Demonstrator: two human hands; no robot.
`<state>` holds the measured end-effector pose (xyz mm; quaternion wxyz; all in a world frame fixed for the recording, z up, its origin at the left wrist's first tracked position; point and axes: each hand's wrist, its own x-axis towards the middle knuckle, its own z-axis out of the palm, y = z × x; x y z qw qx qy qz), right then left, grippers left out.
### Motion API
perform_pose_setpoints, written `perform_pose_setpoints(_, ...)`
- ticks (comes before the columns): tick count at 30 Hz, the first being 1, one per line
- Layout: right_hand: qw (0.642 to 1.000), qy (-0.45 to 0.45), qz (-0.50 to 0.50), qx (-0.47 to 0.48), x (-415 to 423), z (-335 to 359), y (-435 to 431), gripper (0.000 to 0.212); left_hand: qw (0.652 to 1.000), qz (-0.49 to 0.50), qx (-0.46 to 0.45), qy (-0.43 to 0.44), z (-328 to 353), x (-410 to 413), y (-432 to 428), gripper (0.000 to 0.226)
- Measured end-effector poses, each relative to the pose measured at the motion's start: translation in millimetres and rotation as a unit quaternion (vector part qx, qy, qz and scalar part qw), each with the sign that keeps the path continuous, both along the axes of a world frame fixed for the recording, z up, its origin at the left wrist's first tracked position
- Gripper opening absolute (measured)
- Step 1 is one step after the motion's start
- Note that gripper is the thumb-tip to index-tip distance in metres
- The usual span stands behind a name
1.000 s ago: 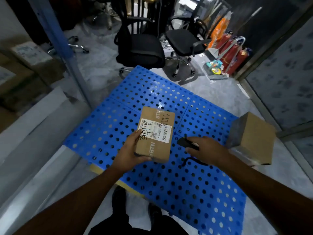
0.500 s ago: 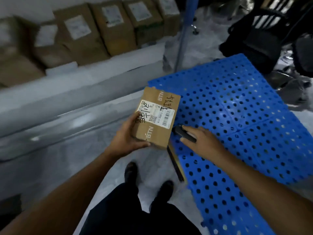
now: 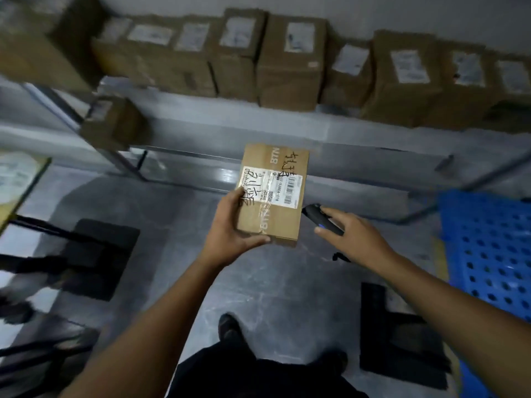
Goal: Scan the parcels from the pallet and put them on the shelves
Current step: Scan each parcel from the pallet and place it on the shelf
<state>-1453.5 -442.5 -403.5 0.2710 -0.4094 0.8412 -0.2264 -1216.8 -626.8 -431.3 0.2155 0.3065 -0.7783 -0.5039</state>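
A: Where is the parcel [image 3: 273,196] now?

B: In the person's left grip [image 3: 230,234], which grasps it at the near left corner with the thumb along the near edge. The parcel is held flat in the air with its label [image 3: 271,186] facing up. It is in front of the shelf [image 3: 230,122] but not on it.

A: And the other side?

B: The right grip [image 3: 353,237] is clenched round a black handheld scanner [image 3: 319,216]. Its nose is just beside the parcel's right edge, near the barcode.

A: What has changed?

B: A second ago the parcel hung over the blue pallet [image 3: 488,254], which filled the view. Now the pallet shows only at the right edge, and a row of labelled cardboard boxes [image 3: 290,61] on the shelf runs across the top. The person has turned from the pallet to the shelves, and both holds are as they were.

A: What does that mean for the task?

B: The pick-up seems finished, and this looks like the carry to the shelf. Whether the scan has registered cannot be told, since no beam shows on the label. The row of boxes looks closely packed, though it is blurred at the left, so the next move probably means finding a free spot. The person would likely set the parcel down one-handed — the scanner occupies the right.
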Motion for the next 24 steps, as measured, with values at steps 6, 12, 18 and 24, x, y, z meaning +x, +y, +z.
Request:
perform_pose_setpoints(6, 0.998, -0.045, 0.043, -0.012, 73.4, -17.6, -166.6, 0.058, 0.995, 0.082, -0.008, -0.052, -23.2, 91.3, -127.9, 0.117)
perform_pose_setpoints(12, 0.994, -0.075, 0.073, 0.026, 100.5, -57.8, -302.9, 0.054, 0.988, 0.122, 0.014, -0.093, -60.7, 126.4, -250.6, 0.123)
perform_pose_setpoints(18, 0.985, -0.116, 0.109, 0.066, 97.6, -144.6, -468.7, 0.051, 0.978, 0.163, 0.026, -0.129, -129.7, 129.4, -390.3, 0.122)
perform_pose_setpoints(24, 0.986, -0.137, 0.077, 0.05, 102.2, -250.7, -617.2, 0.048, 0.974, 0.165, -0.01, -0.156, -234.8, 119.2, -540.1, 0.121)
